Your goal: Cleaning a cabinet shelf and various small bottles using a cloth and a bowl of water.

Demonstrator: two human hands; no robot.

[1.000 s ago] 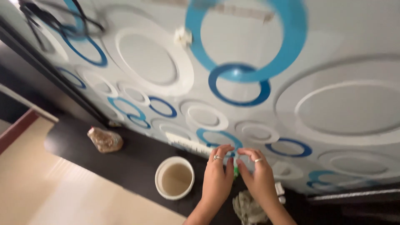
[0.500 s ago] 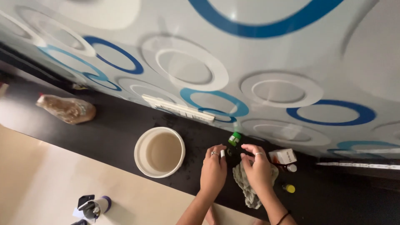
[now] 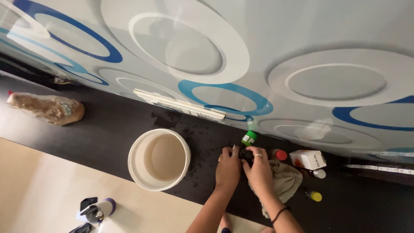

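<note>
Left hand (image 3: 227,167) and right hand (image 3: 258,171) together, clamped on a small dark bottle (image 3: 246,154) (white bucket (image 3: 158,159) just left, cloth (image 3: 285,181) right).

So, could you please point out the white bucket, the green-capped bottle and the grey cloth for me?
white bucket (image 3: 137,152): head view, on its left rim.
green-capped bottle (image 3: 249,137): head view, on the green cap.
grey cloth (image 3: 288,179): head view, on the bunched middle, right of the hands.

**A room in a home, by a dark counter**

This looks like a home. A black counter (image 3: 108,129) runs below a glossy wall panel (image 3: 258,51) with white and blue circles. On the counter stand a white bucket (image 3: 159,159), small bottles (image 3: 249,138), a small carton (image 3: 308,159) and a cloth (image 3: 284,183). A cream floor (image 3: 43,190) lies beside the counter.
</note>
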